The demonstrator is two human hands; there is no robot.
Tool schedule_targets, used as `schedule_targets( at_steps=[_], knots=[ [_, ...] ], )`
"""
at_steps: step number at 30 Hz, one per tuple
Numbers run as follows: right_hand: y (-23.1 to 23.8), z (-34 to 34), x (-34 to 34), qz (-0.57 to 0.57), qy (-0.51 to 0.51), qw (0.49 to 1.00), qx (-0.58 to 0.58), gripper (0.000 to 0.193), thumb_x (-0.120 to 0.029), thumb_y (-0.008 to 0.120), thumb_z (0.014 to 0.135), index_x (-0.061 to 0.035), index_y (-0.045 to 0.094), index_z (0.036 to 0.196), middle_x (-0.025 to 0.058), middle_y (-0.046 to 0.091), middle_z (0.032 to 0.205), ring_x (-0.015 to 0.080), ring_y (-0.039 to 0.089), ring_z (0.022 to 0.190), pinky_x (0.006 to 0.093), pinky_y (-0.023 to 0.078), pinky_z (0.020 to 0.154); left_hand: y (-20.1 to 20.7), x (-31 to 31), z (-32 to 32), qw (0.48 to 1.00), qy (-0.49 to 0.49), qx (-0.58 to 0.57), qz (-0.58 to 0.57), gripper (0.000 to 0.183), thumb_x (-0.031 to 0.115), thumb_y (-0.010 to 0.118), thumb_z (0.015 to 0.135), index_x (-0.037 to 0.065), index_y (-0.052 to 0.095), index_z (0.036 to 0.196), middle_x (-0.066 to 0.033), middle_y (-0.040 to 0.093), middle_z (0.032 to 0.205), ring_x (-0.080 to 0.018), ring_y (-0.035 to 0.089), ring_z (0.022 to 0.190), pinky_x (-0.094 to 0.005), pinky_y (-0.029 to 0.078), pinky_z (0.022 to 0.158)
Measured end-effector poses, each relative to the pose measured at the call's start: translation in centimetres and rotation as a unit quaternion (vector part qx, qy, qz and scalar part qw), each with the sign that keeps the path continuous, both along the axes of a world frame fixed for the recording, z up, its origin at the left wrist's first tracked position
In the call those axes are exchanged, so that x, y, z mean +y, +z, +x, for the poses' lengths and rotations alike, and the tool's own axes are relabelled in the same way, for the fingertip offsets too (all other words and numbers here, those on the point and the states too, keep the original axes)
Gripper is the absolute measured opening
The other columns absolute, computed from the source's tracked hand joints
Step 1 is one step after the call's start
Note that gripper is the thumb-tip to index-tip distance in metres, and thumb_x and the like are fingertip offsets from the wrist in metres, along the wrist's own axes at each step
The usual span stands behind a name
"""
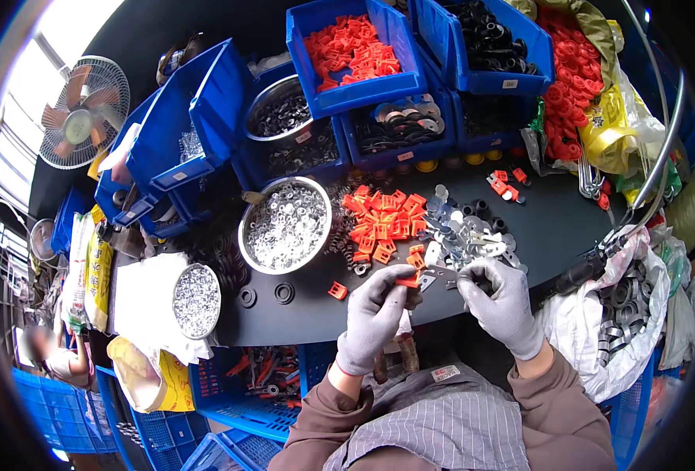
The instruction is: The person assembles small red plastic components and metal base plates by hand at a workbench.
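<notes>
Both of my hands wear grey gloves and meet over the front of the black tabletop. Between its thumb and fingers, my left hand [373, 320] pinches a small orange plastic clip [409, 280]. To its right, my right hand [504, 308] is closed on a flat metal plate [445, 275], which points toward the clip. Just beyond them lies a heap of orange clips [385, 219]. Beside it spreads a pile of flat metal pieces [473, 235]. One loose orange clip [337, 290] rests left of my left hand.
Left of the heap stands a round metal bowl [241, 243] of small metal parts, near a smaller bowl [196, 301]. Blue bins [406, 88] line the back. A white sack [571, 330] of dark rings stands right; a blue crate [206, 392] sits below the table's edge.
</notes>
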State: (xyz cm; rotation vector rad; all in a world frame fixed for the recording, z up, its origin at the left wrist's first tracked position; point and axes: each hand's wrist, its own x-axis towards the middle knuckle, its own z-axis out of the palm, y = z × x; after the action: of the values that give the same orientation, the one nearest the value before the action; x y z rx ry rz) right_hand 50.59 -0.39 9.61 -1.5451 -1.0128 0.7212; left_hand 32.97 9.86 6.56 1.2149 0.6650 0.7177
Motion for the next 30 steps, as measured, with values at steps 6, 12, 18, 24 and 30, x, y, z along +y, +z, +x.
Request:
schedule_targets(
  at_steps=[6,12,18,24,30],
  knots=[
    [0.4,0.3,0.3,-0.046,0.017,0.999,0.007,0.008,-0.002,0.064,0.087,0.0031,0.066,0.093,0.0021,0.063,0.071,0.0021,0.056,0.06,0.0213,0.045,0.053,-1.0,0.4,-0.4,0.999,0.007,-0.019,0.031,0.026,0.001,0.055,0.098,-0.006,0.059,0.123,-0.0125,0.067,0.107,-0.0178,0.068,0.093,-0.0311,0.057,0.08],
    [0.7,0.7,0.2,-0.06,0.063,0.996,-0.03,0.008,-0.005,0.066,0.085,0.002,0.067,0.087,0.0058,0.065,0.072,0.0069,0.059,0.063,0.025,0.046,0.056,-0.7,-0.3,0.4,0.996,0.069,-0.056,-0.017,0.025,-0.004,0.062,0.093,-0.007,0.06,0.118,-0.0111,0.069,0.104,-0.0173,0.068,0.093,-0.0328,0.058,0.084],
    [1.5,3.5,-0.3,-0.064,0.201,0.964,-0.163,0.009,-0.007,0.072,0.082,0.0015,0.069,0.084,0.0084,0.067,0.073,0.0107,0.064,0.064,0.028,0.048,0.055,1.0,-0.3,-0.8,0.994,-0.08,0.056,-0.039,0.024,0.001,0.07,0.09,-0.004,0.067,0.113,-0.0057,0.072,0.098,-0.0078,0.065,0.085,-0.0227,0.053,0.075],
    [0.3,4.4,1.0,-0.139,0.126,0.939,0.286,0.011,-0.003,0.079,0.078,0.0018,0.069,0.08,0.0046,0.067,0.072,0.0083,0.061,0.056,0.0218,0.049,0.049,0.4,1.4,2.2,0.971,-0.158,-0.03,-0.179,0.035,0.005,0.072,0.09,-0.002,0.061,0.123,-0.0072,0.069,0.098,-0.0122,0.066,0.082,-0.0242,0.052,0.074],
    [-4.5,14.9,5.8,-0.021,-0.255,0.964,0.079,0.013,-0.013,0.071,0.089,-0.0025,0.065,0.083,0.0021,0.066,0.071,0.0042,0.055,0.052,0.0196,0.043,0.047,-4.4,4.1,5.5,0.829,0.016,0.363,0.426,0.037,0.029,0.07,0.088,0.005,0.062,0.116,-0.0119,0.064,0.084,-0.0296,0.065,0.074,-0.0386,0.052,0.069]
  ],
)
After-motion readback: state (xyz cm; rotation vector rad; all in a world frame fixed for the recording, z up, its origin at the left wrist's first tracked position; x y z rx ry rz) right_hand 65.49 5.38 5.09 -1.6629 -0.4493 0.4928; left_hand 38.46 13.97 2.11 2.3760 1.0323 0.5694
